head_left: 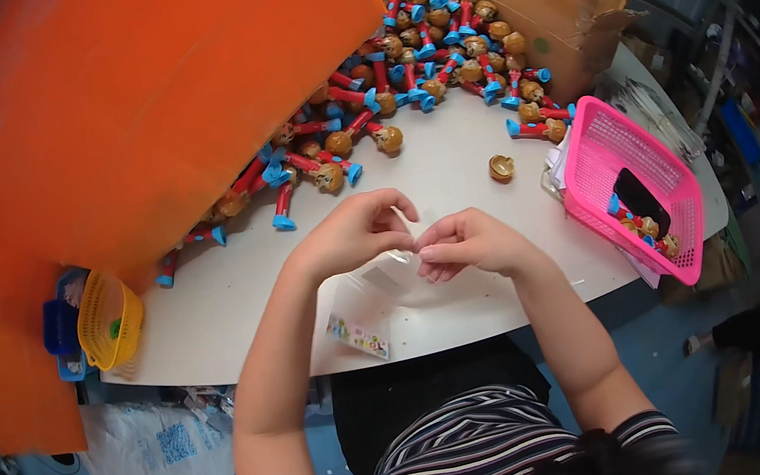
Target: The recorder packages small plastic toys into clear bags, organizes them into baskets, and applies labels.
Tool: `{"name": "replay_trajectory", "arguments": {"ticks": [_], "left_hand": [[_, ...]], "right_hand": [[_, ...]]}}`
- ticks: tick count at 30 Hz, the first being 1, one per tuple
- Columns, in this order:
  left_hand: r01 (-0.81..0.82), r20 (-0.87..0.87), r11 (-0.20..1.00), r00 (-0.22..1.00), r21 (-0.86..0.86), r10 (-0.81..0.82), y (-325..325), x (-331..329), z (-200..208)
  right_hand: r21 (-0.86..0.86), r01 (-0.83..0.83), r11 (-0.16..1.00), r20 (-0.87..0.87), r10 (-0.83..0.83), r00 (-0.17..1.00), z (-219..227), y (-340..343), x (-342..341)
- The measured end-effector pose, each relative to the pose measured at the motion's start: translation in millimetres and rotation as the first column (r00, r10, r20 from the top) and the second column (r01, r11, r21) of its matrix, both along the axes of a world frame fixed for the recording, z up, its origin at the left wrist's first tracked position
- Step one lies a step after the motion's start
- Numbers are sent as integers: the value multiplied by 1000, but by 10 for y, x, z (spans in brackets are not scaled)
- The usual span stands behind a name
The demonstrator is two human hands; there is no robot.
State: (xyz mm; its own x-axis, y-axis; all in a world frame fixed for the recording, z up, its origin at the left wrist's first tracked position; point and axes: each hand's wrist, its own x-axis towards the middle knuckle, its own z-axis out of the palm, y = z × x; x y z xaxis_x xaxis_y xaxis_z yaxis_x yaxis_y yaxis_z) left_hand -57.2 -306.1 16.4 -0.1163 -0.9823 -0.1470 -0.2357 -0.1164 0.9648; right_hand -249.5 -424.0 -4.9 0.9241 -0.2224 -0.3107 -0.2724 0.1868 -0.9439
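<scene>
- Toys (433, 89) lay at the back of the table (208, 330).
- A phone (639, 201) sat in the basket (594, 207) on the right.
- A packet (357, 335) lay near the front edge.

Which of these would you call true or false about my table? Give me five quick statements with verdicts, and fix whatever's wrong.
1. The left hand and right hand are close together over the white table. True.
2. The yellow basket is at the person's right. False: it is at the left.
3. A black, flat, phone-shaped object lies in the pink basket. True.
4. The piled figurines have green bodies. False: their bodies are mainly red, with blue parts.
5. The cardboard box stands left of the orange panel. False: it stands to its right.
</scene>
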Motion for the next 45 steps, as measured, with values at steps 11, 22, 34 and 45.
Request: {"name": "replay_trajectory", "arguments": {"ticks": [11, 22, 34, 45], "left_hand": [[-208, 607, 875, 650, -437, 457, 447, -765, -870], [-558, 401, 716, 594, -420, 697, 394, -1048, -1046], [-559, 420, 585, 407, -588, 811, 509, -1013, -1238], [-834, 183, 188, 107, -519, 977, 2083, -1017, -1119]], "right_hand": [[81, 620, 780, -146, -606, 782, -804, 111, -145], [139, 494, 858, -53, -491, 869, -865, 439, 13], [-28, 510, 860, 9, -509, 860, -883, 453, 26], [-769, 465, 437, 594, 222, 773, -631, 660, 402]]}}
